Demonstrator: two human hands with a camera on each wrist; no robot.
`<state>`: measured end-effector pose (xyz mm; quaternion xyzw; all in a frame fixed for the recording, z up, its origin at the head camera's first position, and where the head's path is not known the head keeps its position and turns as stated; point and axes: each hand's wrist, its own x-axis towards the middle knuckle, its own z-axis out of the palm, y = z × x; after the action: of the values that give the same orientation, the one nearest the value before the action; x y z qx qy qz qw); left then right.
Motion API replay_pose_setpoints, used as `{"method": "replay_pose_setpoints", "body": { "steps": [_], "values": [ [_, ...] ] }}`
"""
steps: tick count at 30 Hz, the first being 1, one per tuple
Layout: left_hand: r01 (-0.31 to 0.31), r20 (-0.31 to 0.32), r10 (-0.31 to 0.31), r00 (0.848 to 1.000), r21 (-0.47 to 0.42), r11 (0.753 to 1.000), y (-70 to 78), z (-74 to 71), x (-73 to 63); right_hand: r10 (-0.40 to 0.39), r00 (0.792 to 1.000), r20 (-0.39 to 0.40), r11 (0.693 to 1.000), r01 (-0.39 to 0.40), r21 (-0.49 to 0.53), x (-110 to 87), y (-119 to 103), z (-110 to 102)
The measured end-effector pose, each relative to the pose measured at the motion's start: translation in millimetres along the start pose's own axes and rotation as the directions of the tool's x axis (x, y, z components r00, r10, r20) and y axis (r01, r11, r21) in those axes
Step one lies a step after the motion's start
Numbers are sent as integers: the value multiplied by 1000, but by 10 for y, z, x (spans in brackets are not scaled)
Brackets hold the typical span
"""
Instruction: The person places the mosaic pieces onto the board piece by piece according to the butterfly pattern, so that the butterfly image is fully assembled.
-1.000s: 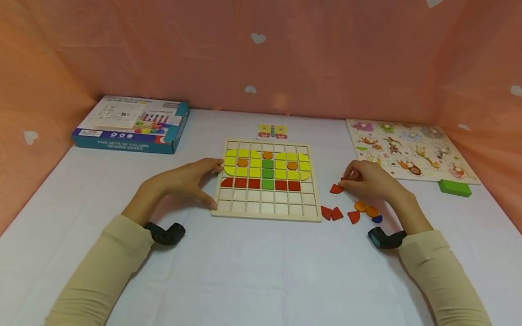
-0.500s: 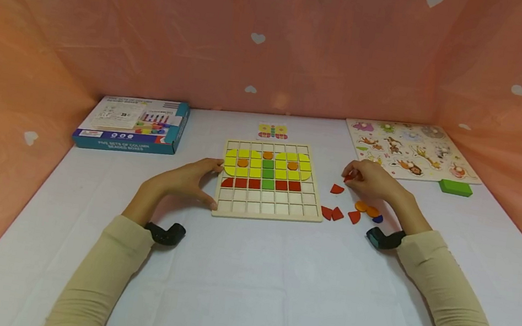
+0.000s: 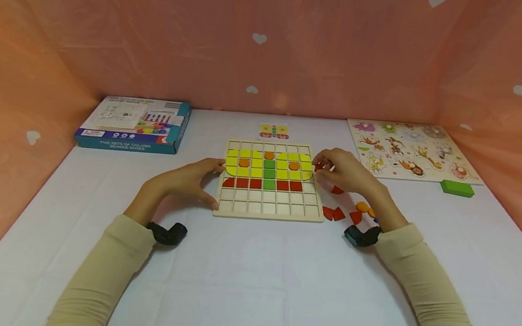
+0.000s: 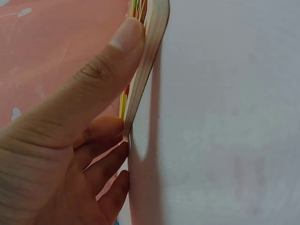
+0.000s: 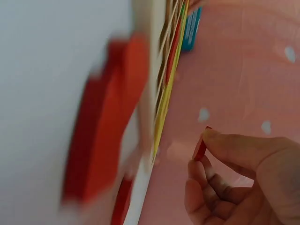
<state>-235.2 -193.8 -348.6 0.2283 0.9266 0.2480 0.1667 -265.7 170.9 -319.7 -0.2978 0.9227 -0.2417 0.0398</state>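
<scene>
A wooden grid board point(image 3: 267, 208) lies mid-table, with yellow, orange, green and red tiles in its upper and middle cells. My left hand point(image 3: 189, 178) rests along its left edge, thumb at the near corner and fingers farther up. In the left wrist view, the thumb touches the board's rim point(image 4: 147, 65). At the board's right edge, my right hand point(image 3: 345, 172) pinches a small red tile point(image 5: 200, 149) between thumb and fingers; its outline is seen edge-on. Loose red quarter-circle tiles point(image 3: 356, 217) and orange discs point(image 3: 362, 206) lie below that hand, partly covered.
A printed pattern card point(image 3: 274, 131) lies behind the board. At the back left is a blue boxed set point(image 3: 133, 125). An animal peg puzzle point(image 3: 413, 151) and a green block point(image 3: 457, 188) are at the back right. A pink curtain point(image 3: 255, 62) hangs behind the table.
My right hand has lifted a red tile from beside the loose pieces and carried it left to the board's right edge. The left hand stays on the board.
</scene>
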Motion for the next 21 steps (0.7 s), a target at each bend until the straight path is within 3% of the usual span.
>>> {"method": "replay_pose_setpoints", "body": {
  "steps": [6, 14, 21],
  "values": [
    [10, 2, -10, 1000, 1, 1000, 19, -1, 0, -72, 997, 5, 997, 72, 21, 86, -168, 108],
    [9, 5, -9, 1000, 8, 1000, 15, -3, 4, -20, 996, 87, 1000, 18, 24, 72, -106, 179],
    [7, 4, -7, 1000, 5, 1000, 3, -2, 5, 2, 989, 149, 996, -16, 91, 51, -75, 180]
  ]
}}
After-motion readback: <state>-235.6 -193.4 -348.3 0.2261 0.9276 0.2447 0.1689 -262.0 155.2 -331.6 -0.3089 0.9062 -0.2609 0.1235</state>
